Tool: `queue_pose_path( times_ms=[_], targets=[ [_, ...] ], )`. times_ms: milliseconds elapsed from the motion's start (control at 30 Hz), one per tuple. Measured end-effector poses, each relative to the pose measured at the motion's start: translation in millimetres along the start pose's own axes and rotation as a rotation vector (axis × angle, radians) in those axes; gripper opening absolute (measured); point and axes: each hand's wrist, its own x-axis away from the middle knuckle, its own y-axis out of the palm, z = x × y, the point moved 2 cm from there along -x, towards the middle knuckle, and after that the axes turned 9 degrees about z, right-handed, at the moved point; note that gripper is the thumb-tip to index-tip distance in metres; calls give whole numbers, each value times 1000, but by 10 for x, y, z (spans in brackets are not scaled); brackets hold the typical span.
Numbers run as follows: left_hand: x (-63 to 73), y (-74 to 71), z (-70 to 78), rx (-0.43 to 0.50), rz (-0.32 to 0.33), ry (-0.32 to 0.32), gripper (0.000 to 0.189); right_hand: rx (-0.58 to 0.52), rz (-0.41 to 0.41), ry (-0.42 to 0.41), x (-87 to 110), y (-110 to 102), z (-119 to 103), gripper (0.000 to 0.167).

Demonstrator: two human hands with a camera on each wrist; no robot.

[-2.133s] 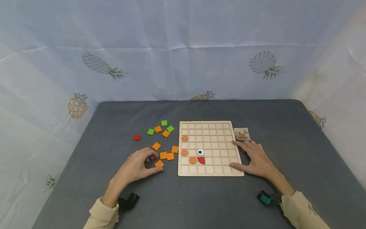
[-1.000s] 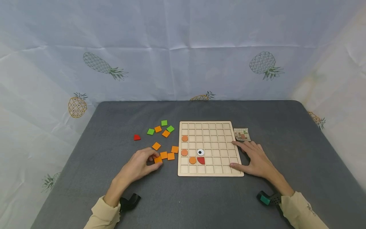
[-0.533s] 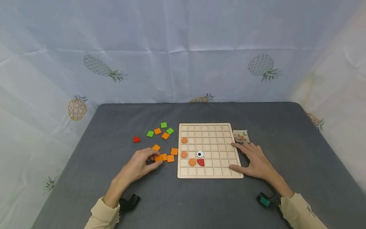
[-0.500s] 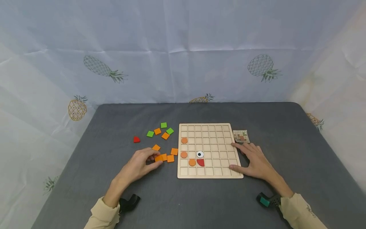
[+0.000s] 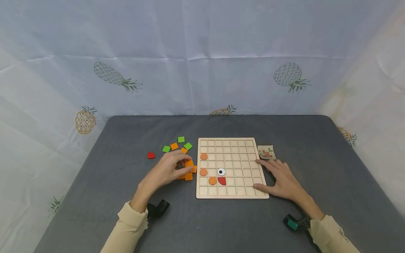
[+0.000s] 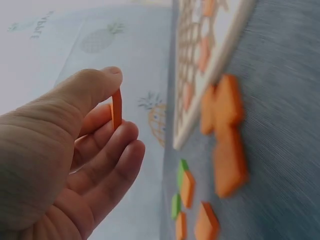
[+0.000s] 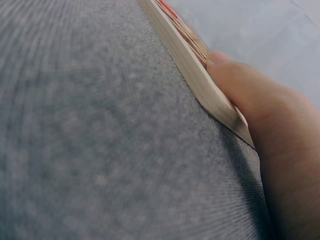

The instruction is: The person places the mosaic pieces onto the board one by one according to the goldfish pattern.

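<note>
Left hand (image 5: 165, 170), 1 orange tile (image 6: 117, 111), pinched between thumb and fingertips

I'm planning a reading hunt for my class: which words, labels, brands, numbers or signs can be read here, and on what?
"APPLE": hanging cloth, left wrist view; small and blurred, so likely rather than certain.
Small card: coloured grid; any text is too small to read.
Wooden board: none visible.
</note>
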Motion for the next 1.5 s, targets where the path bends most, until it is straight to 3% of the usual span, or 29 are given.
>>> queue_pose_path(
  times_ms=[233, 433, 667, 1133, 1333, 1500],
  targets=[
    [-278, 47, 127, 31, 27, 18, 21, -16, -4, 8, 11, -5, -8, 88],
    [-483, 96, 255, 78, 60, 73, 16, -15, -4, 9, 8, -2, -6, 88],
    [-633, 161, 373, 141, 123, 121, 18, -34, -8, 6, 6, -5, -12, 88],
    [-748, 463, 378, 144, -20, 135, 28, -20, -9, 9, -22, -57, 2, 88],
    [-734, 543, 370, 109, -78, 86, 29, -24, -14, 14, -16, -56, 2, 88],
    [-722, 621, 367, 74, -136, 104, 27, -21, -16, 12, -24, -56, 4, 89]
  ],
)
